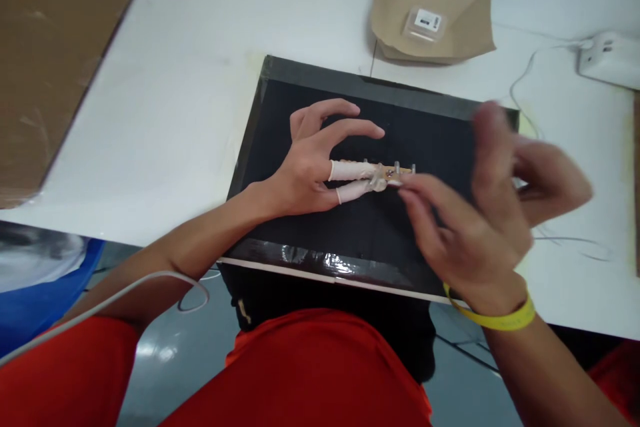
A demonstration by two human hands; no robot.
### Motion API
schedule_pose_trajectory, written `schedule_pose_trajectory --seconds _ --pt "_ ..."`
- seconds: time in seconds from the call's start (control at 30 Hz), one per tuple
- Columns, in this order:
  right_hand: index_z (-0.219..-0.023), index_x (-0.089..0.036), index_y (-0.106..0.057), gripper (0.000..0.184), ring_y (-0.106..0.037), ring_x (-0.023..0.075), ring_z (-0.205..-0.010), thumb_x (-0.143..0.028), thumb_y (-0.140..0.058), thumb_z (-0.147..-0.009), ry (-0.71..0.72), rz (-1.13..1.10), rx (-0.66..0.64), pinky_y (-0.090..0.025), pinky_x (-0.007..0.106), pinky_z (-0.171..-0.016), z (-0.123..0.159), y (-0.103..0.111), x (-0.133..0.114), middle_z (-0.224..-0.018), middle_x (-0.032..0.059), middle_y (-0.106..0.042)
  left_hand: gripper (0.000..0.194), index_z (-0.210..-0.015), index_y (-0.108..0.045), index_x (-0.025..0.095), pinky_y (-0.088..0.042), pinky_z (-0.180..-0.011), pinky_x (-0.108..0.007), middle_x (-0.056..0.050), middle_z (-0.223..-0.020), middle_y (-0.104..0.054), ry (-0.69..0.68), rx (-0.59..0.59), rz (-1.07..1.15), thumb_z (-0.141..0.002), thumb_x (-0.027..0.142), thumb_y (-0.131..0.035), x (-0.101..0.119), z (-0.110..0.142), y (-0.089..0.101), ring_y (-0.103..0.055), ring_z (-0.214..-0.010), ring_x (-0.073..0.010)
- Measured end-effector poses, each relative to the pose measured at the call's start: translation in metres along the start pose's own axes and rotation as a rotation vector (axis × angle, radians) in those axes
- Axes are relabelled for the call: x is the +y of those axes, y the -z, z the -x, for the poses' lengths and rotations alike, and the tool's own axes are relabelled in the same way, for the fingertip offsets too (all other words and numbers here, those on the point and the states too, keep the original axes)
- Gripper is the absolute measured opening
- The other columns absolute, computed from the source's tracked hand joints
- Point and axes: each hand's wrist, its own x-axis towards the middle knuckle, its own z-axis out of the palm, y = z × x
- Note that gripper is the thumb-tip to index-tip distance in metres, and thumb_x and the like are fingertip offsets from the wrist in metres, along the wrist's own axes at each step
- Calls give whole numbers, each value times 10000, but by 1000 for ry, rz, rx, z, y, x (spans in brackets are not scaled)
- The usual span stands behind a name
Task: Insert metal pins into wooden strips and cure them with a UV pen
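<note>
My left hand (313, 160) pinches a small tan strip-shaped part (393, 175) between thumb and forefinger, both wearing white finger cots; its other fingers are spread above a black mat (360, 233). My right hand (480, 213), blurred by motion, has its fingertips at the right end of the same part. A yellow band circles my right wrist.
The black mat lies on a white table (175, 100). A brown paper bag (433, 20) with a small clear packet (425, 22) on it sits behind. A white adapter (607, 57) with thin cable lies far right. Brown cardboard (55, 47) covers the far left.
</note>
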Motion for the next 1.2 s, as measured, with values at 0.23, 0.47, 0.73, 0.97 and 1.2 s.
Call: schedule_pose_trajectory --seconds 0.23,0.47,0.73,0.97,1.2 --pt "-1101 -262 -762 197 -561 298 -1337 -183 -760 -921 -61 40 5 -533 463 -998 4 0 3 -1737 -26 -352 202 -856 -805 352 -455 -1049 -538 8 -1305 -740 40 1 17 -976 467 -690 1 -1 0 -572 -1330 -298" --pt "-1141 -270 -746 217 -528 305 -1387 -198 -752 -936 -85 39 -25 -531 456 -1019 1 -1 -5 -1760 -48 -293 198 -849 -806 356 -466 -1038 -540 -8 -1299 -748 52 4 35 -962 470 -690 1 -1 -1 -570 -1322 -298" --pt "-1162 -289 -752 271 -536 313 -1360 -165 -753 -921 -117 28 12 -522 496 -1021 1 -4 0 -1738 -38 -350 146 -859 -815 359 -455 -1044 -526 -10 -1298 -745 60 14 53 -943 433 -723 0 -1 0 -565 -1326 -298" --pt "-1131 -247 -762 235 -535 321 -1358 -159 -760 -913 -106 22 13 -532 468 -984 -2 -7 1 -1746 -5 -340 71 -925 -820 384 -449 -1068 -534 -1 -1331 -723 48 14 73 -937 403 -752 -3 1 0 -563 -1342 -303" --pt "-1090 -233 -794 212 -591 323 -1260 -190 -779 -884 -56 37 122 -541 451 -906 -7 -10 13 -1693 10 -449 47 -926 -833 388 -458 -1098 -540 -11 -1341 -729 80 -24 117 -909 396 -790 -3 -1 3 -554 -1364 -305"
